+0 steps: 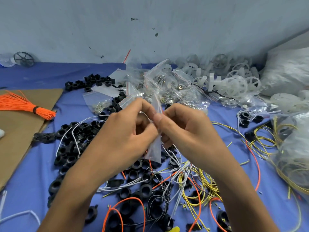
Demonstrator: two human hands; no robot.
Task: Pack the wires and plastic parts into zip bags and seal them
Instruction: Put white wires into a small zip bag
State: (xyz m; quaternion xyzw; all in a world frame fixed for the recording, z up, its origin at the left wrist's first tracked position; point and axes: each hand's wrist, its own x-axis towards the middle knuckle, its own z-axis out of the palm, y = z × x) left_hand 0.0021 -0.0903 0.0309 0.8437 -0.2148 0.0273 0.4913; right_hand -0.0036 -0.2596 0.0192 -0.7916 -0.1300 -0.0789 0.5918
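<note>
Looking down from the head view: pinched a small clear plastic zip bag (154,149) between both hands, above the blue cloth-covered table (33,181). Curled the left hand (130,129) around one face, thumb and forefinger nipping the film; gripped likewise with the right hand (184,129) from the other side. Hung nearly upright, edge-on, over loose black plastic rings (137,164) and thin white wires (117,186). Could not tell the contents. Judged as opening or filling, sealing not yet done. Called next for parting the mouth, slipping parts in, then pressing the strip along its length.
</note>
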